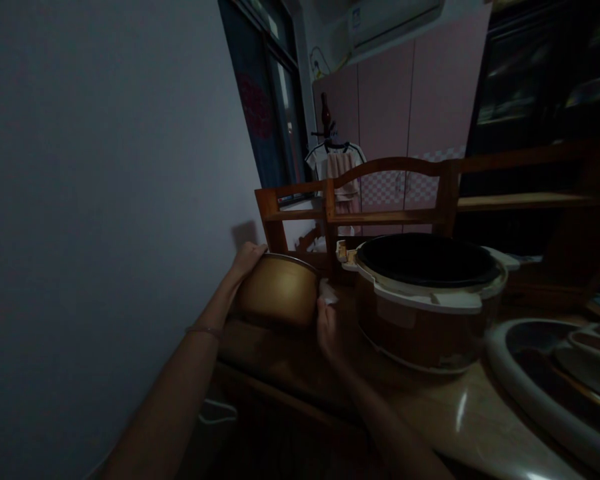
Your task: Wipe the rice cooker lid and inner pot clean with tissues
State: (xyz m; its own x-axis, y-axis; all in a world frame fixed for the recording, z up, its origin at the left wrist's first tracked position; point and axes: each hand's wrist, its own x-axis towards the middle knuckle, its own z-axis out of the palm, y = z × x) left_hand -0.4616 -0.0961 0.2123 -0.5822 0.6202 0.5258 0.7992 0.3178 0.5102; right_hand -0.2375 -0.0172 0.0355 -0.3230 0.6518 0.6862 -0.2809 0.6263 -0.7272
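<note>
A gold-coloured cooker inner pot [279, 288] sits low over the left end of the wooden table, its rim tilted slightly. My left hand [247, 261] grips the pot's rim on the left, thumb side over the top edge. At the pot's right side, my right hand [327, 325] is closed round a crumpled white cloth or tissue [327, 291]. Whether that hand also touches the pot wall is hard to make out. To the right stands a rice cooker body [420, 327], brown with a white rim, its dark inside open at the top.
A round cooker lid [510, 347] lies at the table's right front. Behind the table rises a wooden rack [390, 218]. The pale wall [130, 167] runs close along my left arm. Clothes [343, 170] hang near the pink wardrobe [385, 120].
</note>
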